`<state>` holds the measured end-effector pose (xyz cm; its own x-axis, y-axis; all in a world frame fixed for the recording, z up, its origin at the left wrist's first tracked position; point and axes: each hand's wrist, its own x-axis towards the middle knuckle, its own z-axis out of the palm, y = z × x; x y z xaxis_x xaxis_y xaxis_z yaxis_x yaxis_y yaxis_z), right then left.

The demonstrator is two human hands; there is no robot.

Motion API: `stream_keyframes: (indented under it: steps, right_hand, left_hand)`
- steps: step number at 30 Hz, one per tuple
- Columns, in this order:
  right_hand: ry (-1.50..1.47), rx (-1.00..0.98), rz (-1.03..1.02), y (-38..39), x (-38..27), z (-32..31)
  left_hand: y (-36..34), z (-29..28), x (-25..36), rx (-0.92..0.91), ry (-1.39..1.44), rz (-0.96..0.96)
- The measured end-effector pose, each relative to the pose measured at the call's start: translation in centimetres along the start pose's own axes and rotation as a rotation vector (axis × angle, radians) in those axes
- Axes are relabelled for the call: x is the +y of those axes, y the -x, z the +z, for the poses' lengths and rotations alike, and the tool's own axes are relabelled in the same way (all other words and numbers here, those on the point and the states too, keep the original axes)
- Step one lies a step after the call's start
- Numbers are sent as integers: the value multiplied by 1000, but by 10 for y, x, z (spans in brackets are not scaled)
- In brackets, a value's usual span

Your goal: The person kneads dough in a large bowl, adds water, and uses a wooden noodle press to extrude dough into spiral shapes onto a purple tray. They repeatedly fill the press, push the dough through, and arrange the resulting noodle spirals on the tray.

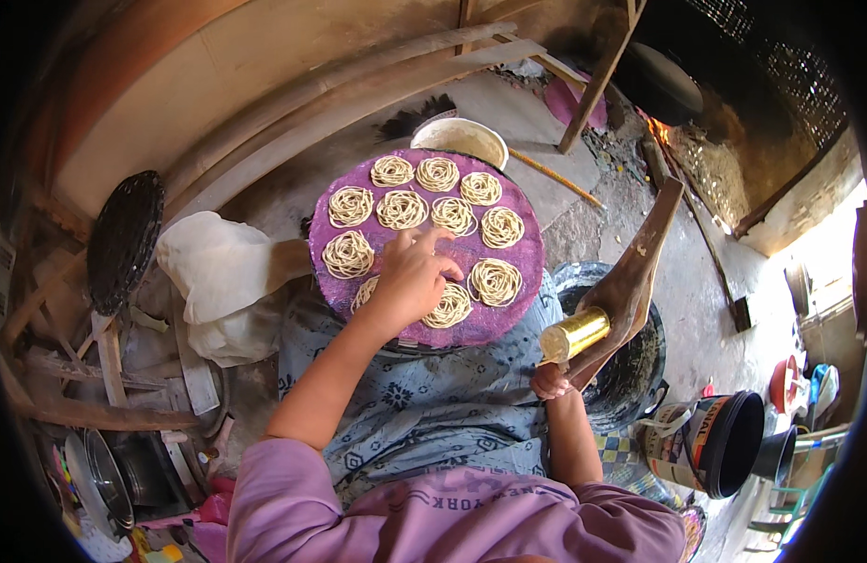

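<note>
A round purple cloth-covered tray rests over my lap, holding several coiled nests of pale noodles. My left hand reaches over the tray's middle with its fingers apart, and nothing shows in its grasp. The hand partly hides two nests below it, including one noodle nest beside the wrist. At the tray's right, my right hand is closed on the near end of a wooden hand press. A gold metal cylinder sits in the press, just above that hand.
A white basin stands behind the tray, and a yellow stick lies beside it. Under the press is a dark tub. A black bucket is at lower right. Fire burns at far right. A white sack sits left.
</note>
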<state>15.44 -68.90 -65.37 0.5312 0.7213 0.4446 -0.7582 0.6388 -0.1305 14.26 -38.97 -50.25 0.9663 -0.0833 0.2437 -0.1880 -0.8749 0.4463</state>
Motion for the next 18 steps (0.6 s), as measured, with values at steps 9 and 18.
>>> stream_keyframes:
  steps: [9, 18]
  right_hand:
    - [-137, -67, -102, 10, 11, -15]
    - [-187, -114, -103, 6, 7, -26]
  left_hand:
    - [-9, 7, 11, -19, 34, 15]
    - [-25, 9, 18, 65, -62, 61]
